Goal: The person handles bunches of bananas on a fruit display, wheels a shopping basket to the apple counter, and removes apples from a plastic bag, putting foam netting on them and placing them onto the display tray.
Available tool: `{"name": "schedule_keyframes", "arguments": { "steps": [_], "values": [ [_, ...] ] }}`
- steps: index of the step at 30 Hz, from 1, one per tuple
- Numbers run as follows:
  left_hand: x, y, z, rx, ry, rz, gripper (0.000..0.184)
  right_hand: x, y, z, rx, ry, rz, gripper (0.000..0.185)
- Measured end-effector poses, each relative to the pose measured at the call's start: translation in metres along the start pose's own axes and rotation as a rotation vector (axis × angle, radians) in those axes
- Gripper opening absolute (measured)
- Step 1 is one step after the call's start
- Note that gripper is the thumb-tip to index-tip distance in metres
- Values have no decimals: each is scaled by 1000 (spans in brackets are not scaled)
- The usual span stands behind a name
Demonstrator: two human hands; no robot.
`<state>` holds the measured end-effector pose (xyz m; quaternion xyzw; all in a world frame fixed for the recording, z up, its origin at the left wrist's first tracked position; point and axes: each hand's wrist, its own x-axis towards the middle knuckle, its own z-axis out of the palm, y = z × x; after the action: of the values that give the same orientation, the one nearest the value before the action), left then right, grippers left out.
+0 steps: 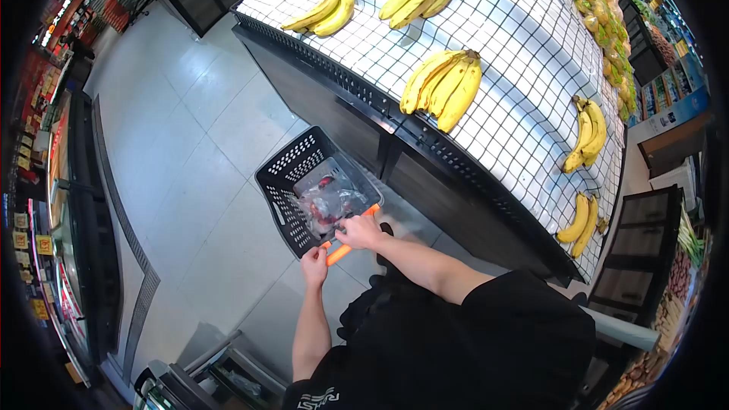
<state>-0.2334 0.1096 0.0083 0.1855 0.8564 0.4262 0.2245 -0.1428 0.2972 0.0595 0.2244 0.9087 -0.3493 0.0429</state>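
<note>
Black basket (292, 158), open at the top and pierced with rows of small holes, lies just ahead of the fingers, its orange handle (339, 255) running along the side nearest them. The left hand (314, 266) has its fingers nearly closed, pinching the handle's left end. The right hand (361, 232) is curled over the middle of the handle, its fingers bent round it with only a small gap. Ahead of the fingers, down inside the basket, lie clear plastic bags (334, 203) with red items in them; what these are is too blurred to tell. Pale floor tiles (194, 144) spread out left of the fingers and ahead of them; whether the basket touches them cannot be told. To the right of the fingers and ahead stands a sloping surface (524, 99) covered in white with a black grid. The nearest banana bunch (444, 89) rests near its front edge, two more bunches lie beyond it, and others sit farther to the right, well apart from the fingers.
</note>
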Motion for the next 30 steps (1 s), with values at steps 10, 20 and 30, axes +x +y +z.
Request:
{"name": "schedule_keyframes", "arguments": {
  "steps": [10, 20, 30],
  "values": [
    [37, 39, -14, 64, 27, -76, 34, 59, -2, -17, -30, -23, -40, 43],
    [63, 48, -22, 87, 45, -114, 35, 89, -13, -33, -62, -39, -60, 42],
    [99, 47, -36, 67, -105, -62, 43, 122, -30, -41, -93, 93, -16, 40]
  ]
}}
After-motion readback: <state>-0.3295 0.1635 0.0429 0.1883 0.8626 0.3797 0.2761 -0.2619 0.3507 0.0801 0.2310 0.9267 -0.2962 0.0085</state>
